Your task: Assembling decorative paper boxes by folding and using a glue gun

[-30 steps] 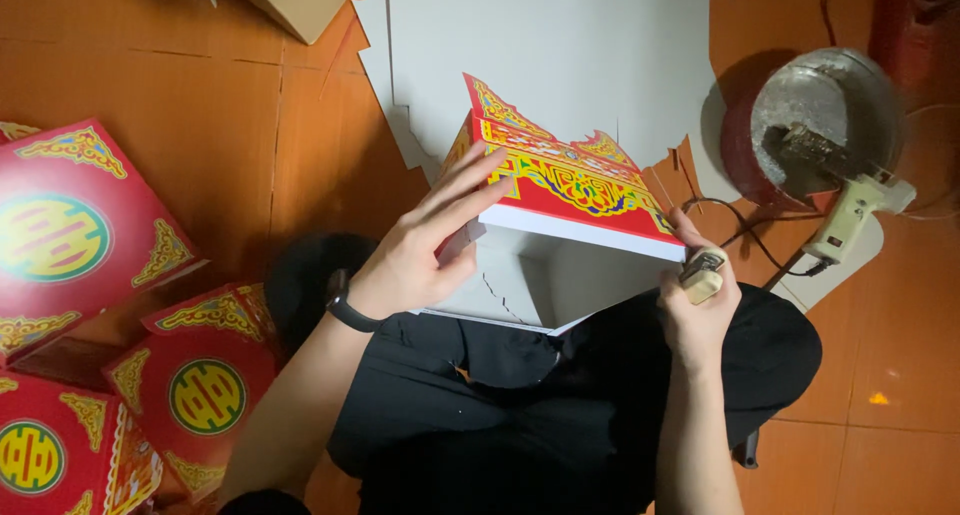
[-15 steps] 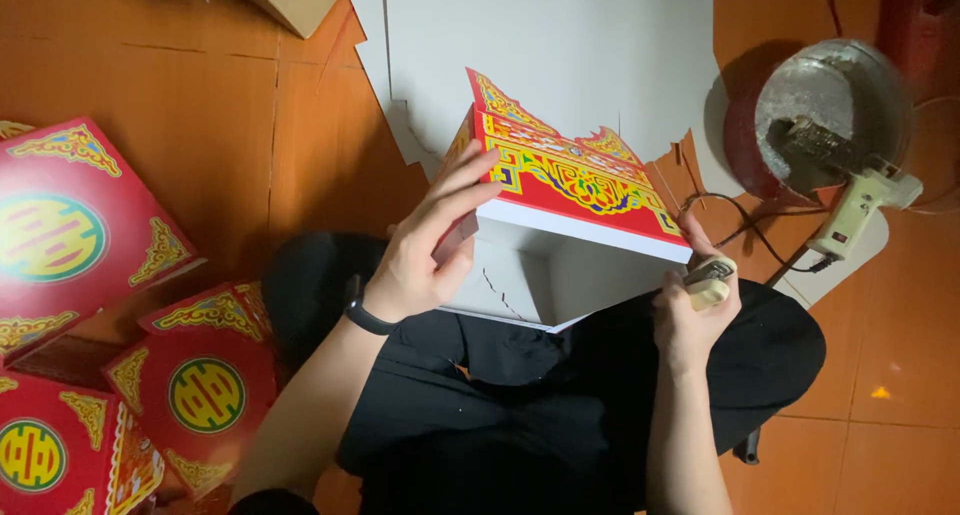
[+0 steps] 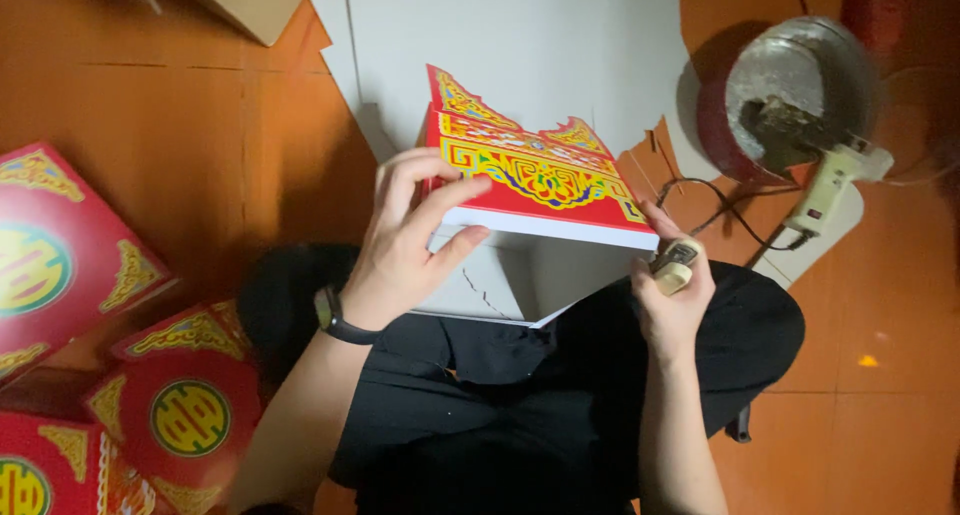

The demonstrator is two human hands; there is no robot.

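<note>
I sit on the floor with a half-built paper box [image 3: 520, 235] over my lap. Its white inside faces me and a red strip with yellow and blue patterns runs along its top. My left hand [image 3: 410, 240] grips the box's left side, fingers spread over the red strip, a dark band on the wrist. My right hand [image 3: 672, 295] steadies the box's right corner and also holds a small beige tool [image 3: 676, 265] between its fingers.
Several red boxes with round yellow emblems [image 3: 60, 265] lie at the left. Large white cardboard sheets [image 3: 520, 45] cover the orange tiled floor ahead. A round metal pot [image 3: 790, 85] and a beige glue gun [image 3: 830, 180] with a cord sit at the right.
The box has tilted slightly and my left hand's fingers have shifted along the red strip. My right hand stays at the right corner with the small tool.
</note>
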